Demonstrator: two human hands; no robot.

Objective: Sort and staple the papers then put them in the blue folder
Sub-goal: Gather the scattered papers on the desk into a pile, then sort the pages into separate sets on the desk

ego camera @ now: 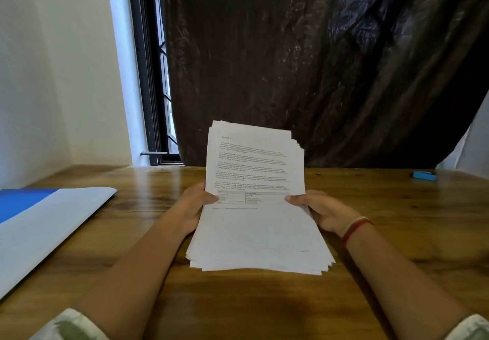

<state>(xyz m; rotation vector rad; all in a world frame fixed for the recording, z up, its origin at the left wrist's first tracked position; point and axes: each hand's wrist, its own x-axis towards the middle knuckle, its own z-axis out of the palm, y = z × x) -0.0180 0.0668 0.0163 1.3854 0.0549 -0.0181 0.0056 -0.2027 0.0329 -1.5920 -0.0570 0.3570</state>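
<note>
We hold the loose stack of white printed papers point(254, 220) tilted up over the brown wooden table point(397, 234)!
Our left hand point(195, 204) and right hand point(321, 212) pinch its side edges, thumbs on top, other fingers hidden underneath.

Both bare forearms reach forward from the lower corners and converge toward the middle. The left hand point(194, 204) grips the left edge of the stack of papers point(254, 228), thumb on top and fingers hidden beneath. The right hand point(324, 211) grips the right edge likewise, with a red and pale band point(356, 227) round its wrist.
</note>
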